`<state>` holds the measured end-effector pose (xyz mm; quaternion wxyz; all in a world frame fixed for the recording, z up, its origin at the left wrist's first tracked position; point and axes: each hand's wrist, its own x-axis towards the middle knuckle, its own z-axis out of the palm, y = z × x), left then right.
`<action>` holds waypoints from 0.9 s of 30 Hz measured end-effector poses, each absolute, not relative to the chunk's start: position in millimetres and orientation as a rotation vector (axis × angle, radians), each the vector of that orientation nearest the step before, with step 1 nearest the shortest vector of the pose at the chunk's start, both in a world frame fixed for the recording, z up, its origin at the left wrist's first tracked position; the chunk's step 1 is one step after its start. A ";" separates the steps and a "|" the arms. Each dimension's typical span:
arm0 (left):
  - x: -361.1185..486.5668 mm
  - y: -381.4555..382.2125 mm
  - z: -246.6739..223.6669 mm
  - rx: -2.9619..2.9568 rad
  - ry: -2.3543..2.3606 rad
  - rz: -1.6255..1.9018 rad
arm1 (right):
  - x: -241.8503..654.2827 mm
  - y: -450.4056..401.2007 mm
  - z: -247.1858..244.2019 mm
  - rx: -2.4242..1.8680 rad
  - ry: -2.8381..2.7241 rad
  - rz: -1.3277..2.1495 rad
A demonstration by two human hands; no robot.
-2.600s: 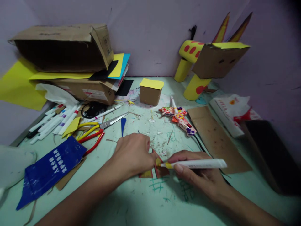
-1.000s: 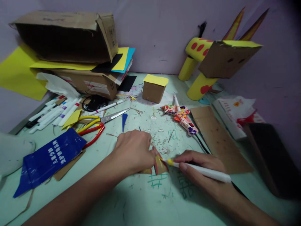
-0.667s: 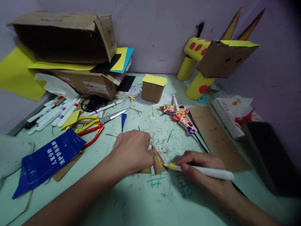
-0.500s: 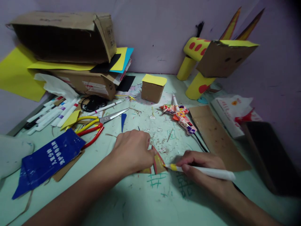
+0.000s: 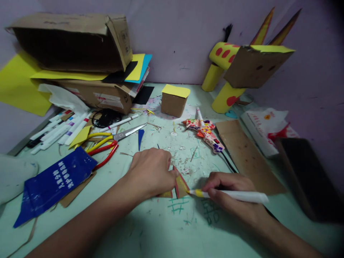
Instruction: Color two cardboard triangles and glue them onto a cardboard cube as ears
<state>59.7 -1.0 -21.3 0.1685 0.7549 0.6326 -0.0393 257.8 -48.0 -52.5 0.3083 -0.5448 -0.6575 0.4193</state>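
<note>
My right hand grips a white marker with a yellow band, its tip touching the lower right corner of a small cardboard triangle. That triangle is coloured yellow with red edges and lies flat on the table. My left hand is closed, fingers curled under, and holds the triangle's left side down. Part of a second coloured cardboard piece shows beneath the left hand; the rest is hidden.
Red-and-yellow-handled scissors, a blue plastic wrapper and several markers lie left. A small box stands behind. Right are a glue gun, a cardboard strip, a dark phone-like slab and a cardboard animal.
The marker tip has shifted very slightly down along the triangle's right edge. My left hand stays in place.
</note>
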 end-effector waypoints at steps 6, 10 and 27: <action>59.7 -1.4 -20.4 2.149 1.796 -0.115 | 256.2 -47.9 -50.0 -1.490 -1.755 1.105; 60.2 -0.5 -19.6 2.141 1.791 -0.119 | 256.5 -47.4 -50.2 -1.429 -1.781 1.073; 59.9 -1.5 -19.8 2.167 1.785 -0.103 | 260.1 -47.0 -49.2 -1.448 -1.815 1.043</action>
